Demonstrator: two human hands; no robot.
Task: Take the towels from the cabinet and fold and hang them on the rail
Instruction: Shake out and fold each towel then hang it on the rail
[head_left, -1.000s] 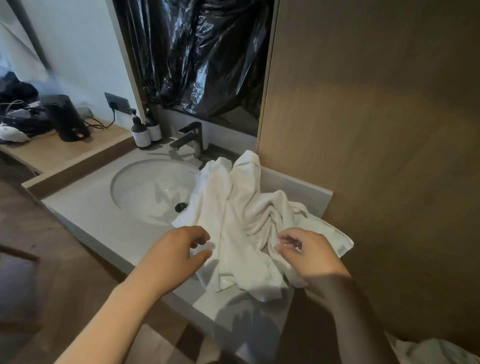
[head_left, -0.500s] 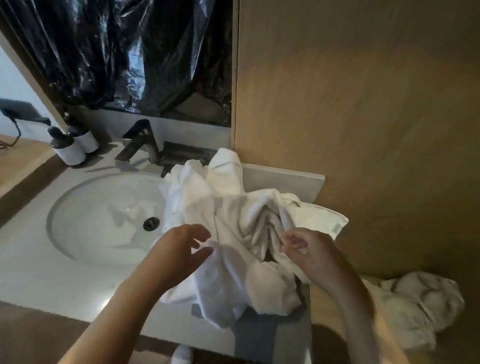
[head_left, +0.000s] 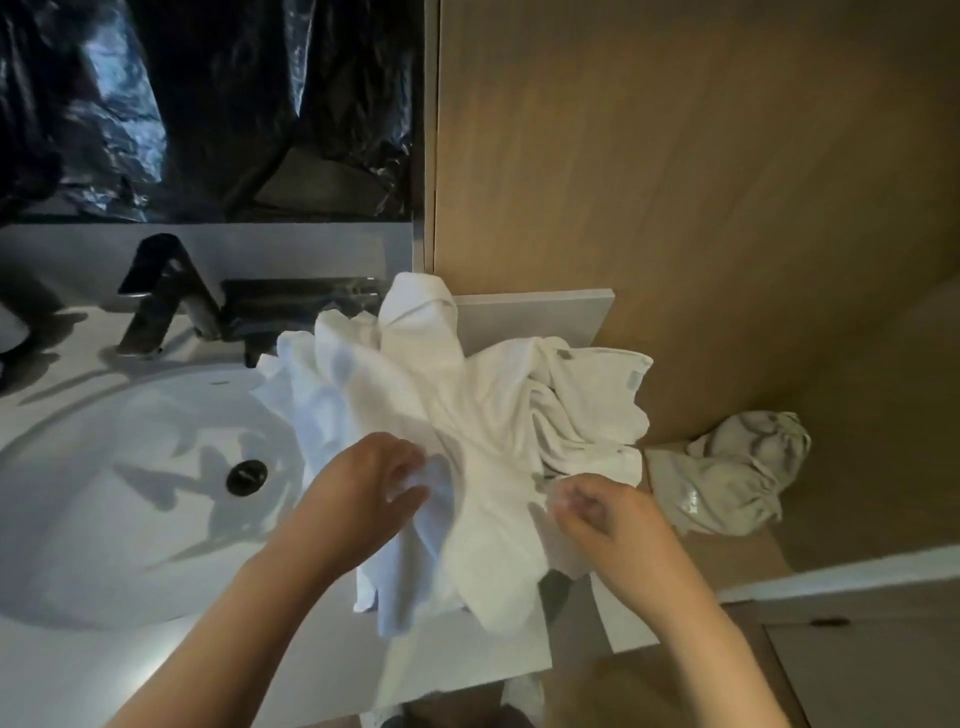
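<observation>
White towel (head_left: 467, 415) lies crumpled on the right end of the vanity counter (head_left: 78, 675), beside the round sink (head_left: 130, 493), one edge spilling over the counter front. Left hand (head_left: 363, 499) pinches a fold of the towel between thumb and fingers. Right hand (head_left: 608, 519) sits at the towel's right edge, fingers curled; motion blur, so cannot tell whether it grips cloth. Black faucet (head_left: 161, 296) stands behind the basin. A second, greyish cloth (head_left: 727, 478) lies bunched lower down to the right, against the wooden panel (head_left: 727, 208).
</observation>
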